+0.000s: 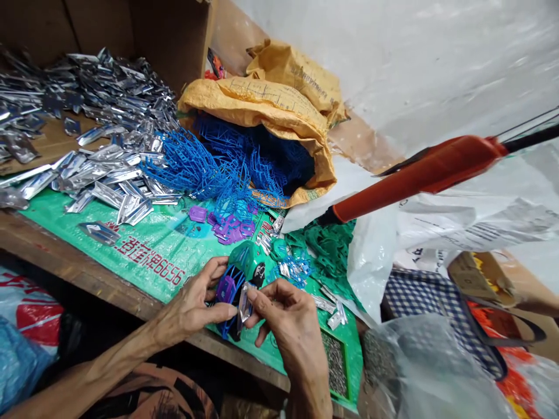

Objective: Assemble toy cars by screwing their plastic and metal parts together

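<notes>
Near the table's front edge, my left hand (192, 308) grips a partly built toy vehicle (245, 259) from its left side. The toy has a green shell, a blue frame and a purple piece (226, 289). My right hand (292, 320) pinches a shiny silver plastic piece (245, 301) between thumb and fingers, against or very close to the toy's lower right side. Whether the silver piece is seated cannot be made out. Loose purple pieces (233, 228) lie just beyond the toy. Small blue and silver parts (292, 267) lie to its right.
Silver parts (109, 169) spill from a cardboard box at left. A yellow woven sack (262, 96) holds blue frames (209, 163). A red-sleeved tool (419, 174) hangs over green parts (327, 250) at right. A green-rimmed tray (348, 372) of small screws sits at front right.
</notes>
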{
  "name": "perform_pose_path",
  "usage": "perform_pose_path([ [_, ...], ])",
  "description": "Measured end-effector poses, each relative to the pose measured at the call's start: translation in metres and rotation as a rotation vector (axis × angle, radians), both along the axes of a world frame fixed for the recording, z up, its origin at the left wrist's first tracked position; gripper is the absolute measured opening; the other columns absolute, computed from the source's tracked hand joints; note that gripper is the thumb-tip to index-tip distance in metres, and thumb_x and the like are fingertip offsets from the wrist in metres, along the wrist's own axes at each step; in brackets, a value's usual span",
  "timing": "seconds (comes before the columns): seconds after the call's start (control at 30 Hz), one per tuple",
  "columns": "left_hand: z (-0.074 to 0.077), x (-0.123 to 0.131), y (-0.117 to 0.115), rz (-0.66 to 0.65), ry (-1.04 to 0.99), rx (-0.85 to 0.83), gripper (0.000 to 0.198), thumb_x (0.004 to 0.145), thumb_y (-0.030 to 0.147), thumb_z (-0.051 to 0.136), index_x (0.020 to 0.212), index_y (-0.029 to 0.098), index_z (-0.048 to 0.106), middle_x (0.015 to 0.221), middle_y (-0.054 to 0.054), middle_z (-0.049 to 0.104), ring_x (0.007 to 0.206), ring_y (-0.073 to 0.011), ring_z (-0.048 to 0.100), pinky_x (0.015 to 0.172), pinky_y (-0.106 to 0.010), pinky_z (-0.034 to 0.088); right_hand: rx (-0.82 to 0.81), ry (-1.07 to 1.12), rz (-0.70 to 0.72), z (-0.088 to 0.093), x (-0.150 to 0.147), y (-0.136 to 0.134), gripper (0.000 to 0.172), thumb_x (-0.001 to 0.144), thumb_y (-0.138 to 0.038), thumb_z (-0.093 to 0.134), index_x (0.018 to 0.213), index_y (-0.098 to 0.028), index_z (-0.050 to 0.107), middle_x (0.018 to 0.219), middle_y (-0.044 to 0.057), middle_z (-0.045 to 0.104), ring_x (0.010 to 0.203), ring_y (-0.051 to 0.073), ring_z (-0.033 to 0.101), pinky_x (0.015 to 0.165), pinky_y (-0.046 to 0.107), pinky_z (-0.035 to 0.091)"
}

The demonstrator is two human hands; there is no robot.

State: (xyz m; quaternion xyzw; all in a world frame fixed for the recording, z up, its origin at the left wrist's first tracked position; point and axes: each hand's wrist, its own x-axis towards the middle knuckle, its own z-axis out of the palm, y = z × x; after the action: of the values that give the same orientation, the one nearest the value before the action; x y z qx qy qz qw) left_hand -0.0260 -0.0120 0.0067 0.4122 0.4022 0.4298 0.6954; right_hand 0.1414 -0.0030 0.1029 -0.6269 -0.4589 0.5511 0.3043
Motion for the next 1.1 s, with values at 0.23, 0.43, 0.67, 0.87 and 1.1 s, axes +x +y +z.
perform_pose_path([
  [0.23,0.004,0.000,0.000,0.012,-0.030,-0.011,0.081,0.069,0.040,0.084,0.137,0.024,0.043,0.143,-0.016,0.057,0.131,-0.0364,0.057,0.108,-0.049,0.046,0.033,0.048,-0.022,-0.003,0.000,-0.002,0.046,0.072,-0.058,0.084,0.067,-0.018,0.061,0.049,0.001,0.066,0.040,0.013,0.061,0.044,0.023,0.053],
  [0.43,-0.001,-0.003,-0.002,-0.001,-0.038,0.006,0.098,0.075,0.034,0.080,0.159,0.030,0.030,0.136,-0.009,0.062,0.118,-0.0317,0.063,0.101,-0.042,0.049,0.046,0.039,-0.025,-0.006,0.002,-0.005,0.044,0.077,-0.057,0.080,0.069,-0.018,0.062,0.048,0.002,0.066,0.041,0.014,0.062,0.048,0.024,0.054],
  [0.67,0.008,-0.003,-0.002,-0.052,-0.084,0.115,0.089,0.081,0.043,0.075,0.160,0.035,0.035,0.121,-0.002,0.067,0.102,-0.0262,0.063,0.090,-0.035,0.051,0.084,-0.084,-0.033,-0.004,-0.008,-0.012,0.042,0.083,-0.058,0.072,0.069,-0.020,0.060,0.048,0.001,0.065,0.040,0.014,0.060,0.047,0.024,0.051],
  [0.87,0.002,0.000,0.000,-0.005,0.002,0.136,0.095,0.081,0.050,0.080,0.160,0.032,0.031,0.110,-0.004,0.066,0.094,-0.0235,0.064,0.083,-0.032,0.052,0.251,-0.279,0.011,-0.013,-0.016,-0.017,0.042,0.093,-0.055,0.061,0.068,-0.023,0.055,0.050,-0.002,0.058,0.044,0.012,0.056,0.049,0.023,0.046],
  [1.1,0.000,0.003,0.000,0.079,-0.043,0.104,0.100,0.072,0.045,0.088,0.157,0.033,0.037,0.120,-0.006,0.066,0.108,-0.0296,0.065,0.094,-0.038,0.052,0.395,-0.335,0.030,-0.030,-0.010,-0.022,0.037,0.096,-0.053,0.057,0.077,-0.022,0.061,0.064,0.001,0.060,0.052,0.011,0.052,0.050,0.024,0.041],
])
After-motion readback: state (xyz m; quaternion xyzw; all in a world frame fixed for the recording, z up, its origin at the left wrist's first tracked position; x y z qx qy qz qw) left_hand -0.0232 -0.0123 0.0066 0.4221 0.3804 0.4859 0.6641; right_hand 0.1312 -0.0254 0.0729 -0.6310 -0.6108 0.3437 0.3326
